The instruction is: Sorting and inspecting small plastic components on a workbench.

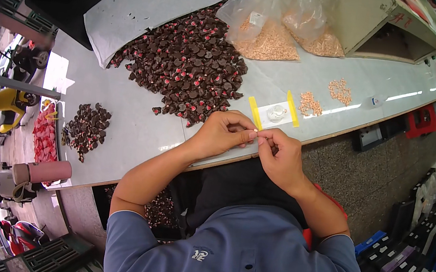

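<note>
My left hand (222, 135) and my right hand (282, 156) meet at the fingertips over the table's near edge. Thumb and forefinger are pinched on each, and whatever tiny piece sits between them is too small to name. Just beyond my fingers lies a white card (265, 119) with yellow tape strips (292, 109) at its sides and a whitish blob (276, 113) on it. Small beige pieces lie to its right in two loose groups, a nearer one (310, 104) and a farther one (339, 91). A big heap of small black parts with red spots (194, 67) spreads beyond my left hand.
A smaller heap of black parts (87, 127) lies at the left, near a pink bottle (51, 172) and red pieces (45, 135). Clear bags of beige pieces (269, 41) and a grey metal box (396, 35) stand at the back. A small container (375, 101) is farther right.
</note>
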The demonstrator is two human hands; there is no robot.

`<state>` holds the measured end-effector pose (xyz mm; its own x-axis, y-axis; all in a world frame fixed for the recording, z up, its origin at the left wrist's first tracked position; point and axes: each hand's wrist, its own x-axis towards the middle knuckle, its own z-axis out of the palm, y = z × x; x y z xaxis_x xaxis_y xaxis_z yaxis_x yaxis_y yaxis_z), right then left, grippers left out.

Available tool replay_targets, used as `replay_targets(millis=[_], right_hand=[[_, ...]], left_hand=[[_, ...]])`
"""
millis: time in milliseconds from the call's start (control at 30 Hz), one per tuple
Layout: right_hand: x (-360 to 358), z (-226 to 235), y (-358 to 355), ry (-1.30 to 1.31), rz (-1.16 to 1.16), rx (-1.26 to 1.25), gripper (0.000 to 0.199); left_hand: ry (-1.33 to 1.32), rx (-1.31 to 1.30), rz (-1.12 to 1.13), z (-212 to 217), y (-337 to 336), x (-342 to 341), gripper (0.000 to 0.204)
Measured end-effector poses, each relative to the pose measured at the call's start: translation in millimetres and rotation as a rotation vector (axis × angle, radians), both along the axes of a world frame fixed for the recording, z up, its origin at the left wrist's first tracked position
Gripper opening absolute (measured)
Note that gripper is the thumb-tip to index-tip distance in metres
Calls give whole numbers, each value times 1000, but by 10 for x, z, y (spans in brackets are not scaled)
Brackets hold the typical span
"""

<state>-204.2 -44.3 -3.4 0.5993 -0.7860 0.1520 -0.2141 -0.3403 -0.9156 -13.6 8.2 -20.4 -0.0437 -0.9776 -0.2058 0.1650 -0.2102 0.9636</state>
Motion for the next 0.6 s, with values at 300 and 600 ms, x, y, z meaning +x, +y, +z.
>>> replay_targets(millis=[300, 600], right_hand=[[-19, -42, -47, 2, 19, -95, 5], [-325, -90, -246, -15, -192, -107, 8]], left_hand=[[66, 76, -48, 37, -25, 19, 13], [49, 124, 85, 135, -32, 125, 18]])
